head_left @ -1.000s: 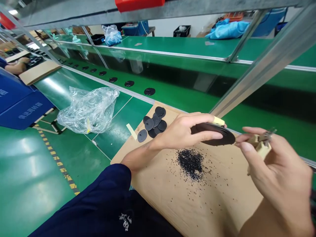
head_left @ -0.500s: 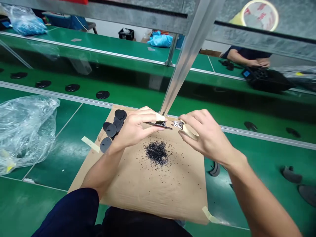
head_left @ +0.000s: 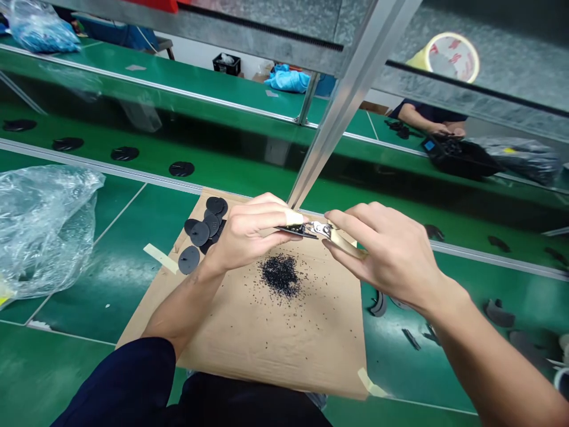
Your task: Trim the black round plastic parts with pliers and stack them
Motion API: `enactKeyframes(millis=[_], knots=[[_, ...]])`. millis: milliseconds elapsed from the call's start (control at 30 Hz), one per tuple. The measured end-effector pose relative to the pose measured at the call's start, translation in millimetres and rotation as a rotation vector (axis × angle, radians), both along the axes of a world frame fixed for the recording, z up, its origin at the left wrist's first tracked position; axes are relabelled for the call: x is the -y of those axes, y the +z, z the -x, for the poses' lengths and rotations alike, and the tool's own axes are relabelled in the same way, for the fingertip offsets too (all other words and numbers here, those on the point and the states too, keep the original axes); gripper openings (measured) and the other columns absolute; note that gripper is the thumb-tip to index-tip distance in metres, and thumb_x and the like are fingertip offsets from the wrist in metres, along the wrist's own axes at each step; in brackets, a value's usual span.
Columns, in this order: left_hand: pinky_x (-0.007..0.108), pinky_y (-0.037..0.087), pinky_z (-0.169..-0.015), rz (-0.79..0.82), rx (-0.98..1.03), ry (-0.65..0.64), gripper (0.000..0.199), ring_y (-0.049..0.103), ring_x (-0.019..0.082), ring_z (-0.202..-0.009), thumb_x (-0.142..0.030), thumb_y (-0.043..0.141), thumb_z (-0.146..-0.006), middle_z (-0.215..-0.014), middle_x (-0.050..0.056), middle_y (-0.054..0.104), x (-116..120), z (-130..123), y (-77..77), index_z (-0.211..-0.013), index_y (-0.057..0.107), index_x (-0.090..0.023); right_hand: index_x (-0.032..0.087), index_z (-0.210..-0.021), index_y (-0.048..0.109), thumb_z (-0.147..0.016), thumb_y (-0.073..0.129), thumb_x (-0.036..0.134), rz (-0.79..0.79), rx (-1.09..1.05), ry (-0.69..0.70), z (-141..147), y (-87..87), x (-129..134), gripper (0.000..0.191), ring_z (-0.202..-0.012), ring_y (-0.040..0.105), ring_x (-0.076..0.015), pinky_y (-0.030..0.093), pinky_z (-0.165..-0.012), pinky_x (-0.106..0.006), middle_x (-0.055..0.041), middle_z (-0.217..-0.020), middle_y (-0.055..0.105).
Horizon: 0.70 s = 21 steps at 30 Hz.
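Note:
My left hand pinches a thin black plastic part, seen edge-on; pale tape wraps one of its fingers. In my right hand is a pair of cutting pliers with pale handles, its metal jaws meeting the black part's near end. Whether the jaws are closed on it I cannot tell. Below both hands, a heap of tiny black scraps lies on a brown cardboard sheet. Several black discs are piled at the cardboard's upper left.
A clear plastic bag lies at left. Black discs sit on the green belt beyond the rail. A metal post rises just behind my hands. Curved black parts lie at right. Another person's hands work across the line.
The pliers have moved left and their jaws now reach the black part in my left hand. The view has turned slightly to the right.

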State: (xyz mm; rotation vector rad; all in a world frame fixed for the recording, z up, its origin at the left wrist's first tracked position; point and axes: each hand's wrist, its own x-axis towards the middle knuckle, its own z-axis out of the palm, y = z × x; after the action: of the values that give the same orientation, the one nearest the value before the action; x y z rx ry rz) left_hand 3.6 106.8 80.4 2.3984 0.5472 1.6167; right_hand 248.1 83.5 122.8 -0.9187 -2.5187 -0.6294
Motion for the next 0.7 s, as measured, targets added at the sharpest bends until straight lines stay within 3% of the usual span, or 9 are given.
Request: enactKeyframes(millis=[500,600,700], knots=[[0.033,0.058,-0.074,-0.063,0.043,-0.030,0.019,0.072,0.017,-0.085,-0.022,0.080,-0.086,-0.093,0.005,0.080,2,-5,-2.4,-0.104,0.078,-0.020,0.019,-0.101,0.065,-0.103,0.051,0.028,-0.106,0.062,-0.050,1,6.8,13,0.016,-0.064,0.047,-0.0143,0.030,-0.056,-0.030,-0.0027,-0.074,0.060],[0.032,0.057,-0.073,-0.021,0.076,-0.076,0.021,0.071,0.017,-0.084,-0.022,0.081,-0.084,-0.090,0.005,0.080,3,-6,-3.8,-0.105,0.078,-0.019,0.020,-0.096,0.064,-0.104,0.050,0.028,-0.030,-0.010,-0.038,1,1.8,13,0.018,-0.061,0.045,-0.0129,0.029,-0.055,-0.030,-0.0015,-0.070,0.058],[0.032,0.056,-0.074,0.037,0.069,-0.093,0.024,0.070,0.017,-0.084,-0.024,0.083,-0.083,-0.089,0.005,0.079,5,-7,-3.0,-0.106,0.078,-0.018,0.020,-0.099,0.065,-0.103,0.050,0.026,0.155,-0.182,0.035,-2,-9.4,12,0.017,-0.062,0.048,-0.0115,0.033,-0.057,-0.027,-0.0011,-0.072,0.059]])
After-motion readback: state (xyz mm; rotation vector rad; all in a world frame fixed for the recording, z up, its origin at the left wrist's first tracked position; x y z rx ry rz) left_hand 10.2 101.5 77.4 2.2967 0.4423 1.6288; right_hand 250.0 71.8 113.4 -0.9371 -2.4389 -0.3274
